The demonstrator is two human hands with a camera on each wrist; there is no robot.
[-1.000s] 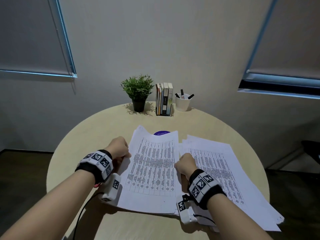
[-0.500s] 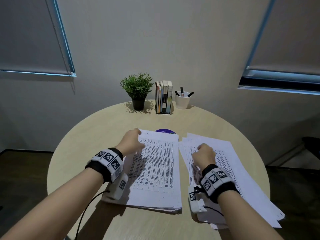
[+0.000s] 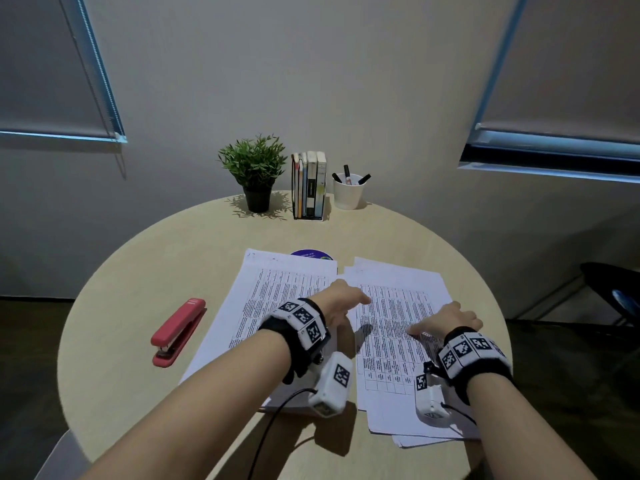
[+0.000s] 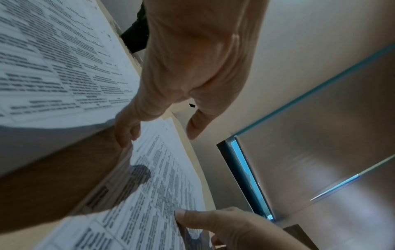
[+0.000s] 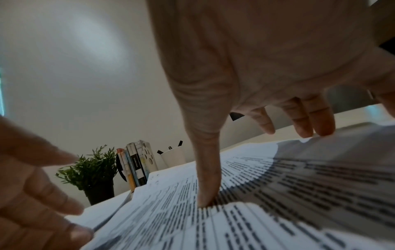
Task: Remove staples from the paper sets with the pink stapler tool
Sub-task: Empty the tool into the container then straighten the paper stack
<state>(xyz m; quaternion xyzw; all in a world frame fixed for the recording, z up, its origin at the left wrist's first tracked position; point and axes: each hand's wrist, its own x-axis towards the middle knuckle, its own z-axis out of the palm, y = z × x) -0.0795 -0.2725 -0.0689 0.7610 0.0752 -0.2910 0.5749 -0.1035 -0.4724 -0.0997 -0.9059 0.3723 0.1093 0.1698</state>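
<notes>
The pink stapler [image 3: 178, 332] lies by itself on the round table [image 3: 138, 271], left of the papers, with no hand on it. Two stacks of printed sheets lie side by side: the left stack [image 3: 277, 299] and the right stack [image 3: 398, 348]. My left hand [image 3: 349, 299] reaches across to the right stack's left edge, fingers [image 4: 126, 130] touching the top sheet and thumb held apart. My right hand [image 3: 450, 320] rests on the right stack, thumb [image 5: 205, 194] pressing the page and fingers spread further right. No staple can be made out.
At the back of the table stand a potted plant [image 3: 254, 174], a row of books [image 3: 309, 185] and a white cup of pens [image 3: 348, 192]. A purple disc [image 3: 311, 253] peeks out behind the left stack. A dark chair [image 3: 616, 296] stands off to the right.
My left hand has moved from the left stack's left side over to the right stack. The right hand has shifted right on that stack. The stapler now shows on the table.
</notes>
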